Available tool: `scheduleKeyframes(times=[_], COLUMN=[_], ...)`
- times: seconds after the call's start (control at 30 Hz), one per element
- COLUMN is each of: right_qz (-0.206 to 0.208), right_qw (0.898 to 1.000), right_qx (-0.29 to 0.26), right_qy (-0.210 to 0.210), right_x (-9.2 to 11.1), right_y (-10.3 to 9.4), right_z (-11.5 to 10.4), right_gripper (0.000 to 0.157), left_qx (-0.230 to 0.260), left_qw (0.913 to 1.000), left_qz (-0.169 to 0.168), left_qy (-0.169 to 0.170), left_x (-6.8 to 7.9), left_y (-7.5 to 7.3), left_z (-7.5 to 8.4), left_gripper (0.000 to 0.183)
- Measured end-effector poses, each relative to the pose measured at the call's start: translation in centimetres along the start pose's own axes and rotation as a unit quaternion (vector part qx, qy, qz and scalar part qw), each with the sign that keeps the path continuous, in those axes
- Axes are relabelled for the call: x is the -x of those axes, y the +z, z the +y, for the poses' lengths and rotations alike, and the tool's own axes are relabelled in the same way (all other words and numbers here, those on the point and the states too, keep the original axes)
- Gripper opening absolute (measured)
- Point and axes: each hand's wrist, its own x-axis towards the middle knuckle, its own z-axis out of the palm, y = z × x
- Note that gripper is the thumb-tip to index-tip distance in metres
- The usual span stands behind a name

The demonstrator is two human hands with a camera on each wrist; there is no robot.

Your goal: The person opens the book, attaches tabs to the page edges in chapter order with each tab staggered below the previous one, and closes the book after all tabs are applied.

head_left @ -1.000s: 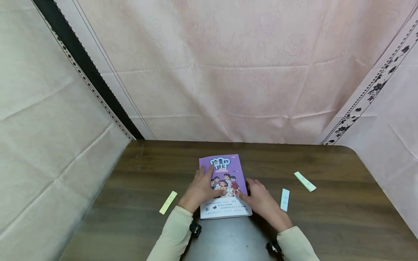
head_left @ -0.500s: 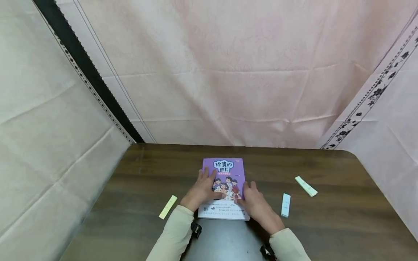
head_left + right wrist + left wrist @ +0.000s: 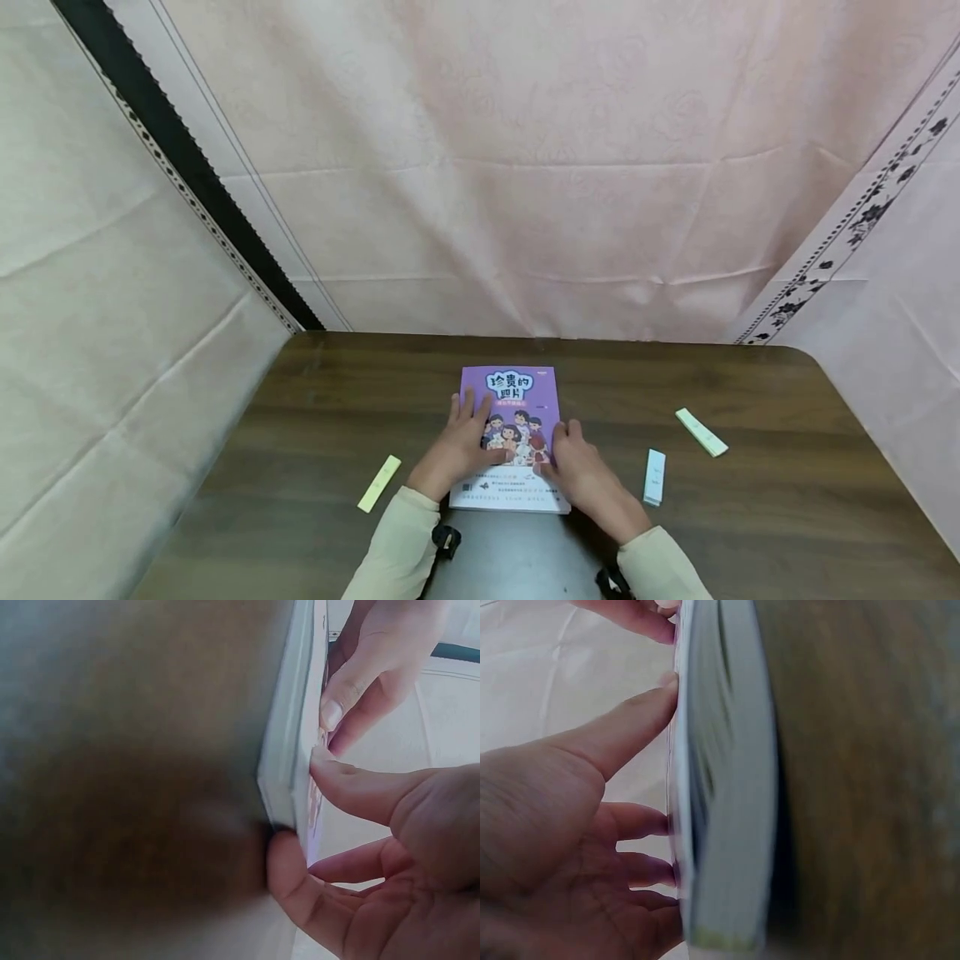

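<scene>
A purple book (image 3: 536, 392) with cartoon figures and a white lower band lies cover up on the table. My left hand (image 3: 456, 457) rests on the left part of its cover, thumb and fingers fairly straight. The left wrist view shows that hand (image 3: 540, 817) touching the cover beside the book's page edges (image 3: 739, 787), which part slightly near the cover. At the right edge my right hand (image 3: 588, 477) grips the book. In the right wrist view, the right thumb (image 3: 360, 787) presses the cover while a bent finger (image 3: 289, 866) sits at the book's corner.
A yellow paper strip (image 3: 380, 483) lies left of the left hand. Right of the book are a light blue strip (image 3: 654, 477) and a pale green strip (image 3: 702, 432). Pinkish cloth (image 3: 525, 208) hangs behind the wooden table (image 3: 345, 400).
The book has turned slightly and now stands straighter. My right hand has shifted a little left along with its edge; the left hand stays on the cover. The head view has shifted slightly.
</scene>
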Motion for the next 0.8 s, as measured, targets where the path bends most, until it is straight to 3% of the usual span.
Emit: scheduleKeyframes(times=[0.27, 0.47, 0.57, 0.7, 0.8], right_qz=[0.006, 0.001, 0.001, -0.004, 0.013], right_qw=[1.000, 0.999, 0.999, 1.000, 1.000], right_qx=[-0.002, -0.031, -0.027, -0.012, 0.001], right_qy=[-0.009, 0.011, 0.020, 0.024, 0.020], right_x=[-0.2, 0.3, 0.2, 0.0, 0.2], right_y=[0.1, 0.3, 0.2, 0.0, -1.1], right_z=[-0.1, 0.7, 0.9, 0.9, 1.2], right_gripper=[0.074, 0.077, 0.079, 0.076, 0.068], left_qx=[-0.018, -0.032, -0.083, -0.160, -0.167], left_qw=[0.9998, 0.9995, 0.9964, 0.9860, 0.9843], left_qz=[0.005, 0.004, 0.008, -0.008, -0.023], left_qy=[0.003, 0.000, 0.018, 0.044, 0.053], left_x=[0.1, 0.7, 1.4, 2.4, 2.6], left_y=[-0.4, 0.3, 0.7, 1.0, 0.6], left_z=[-0.1, 0.0, 0.8, 1.3, 1.4], left_gripper=[0.098, 0.096, 0.095, 0.098, 0.101])
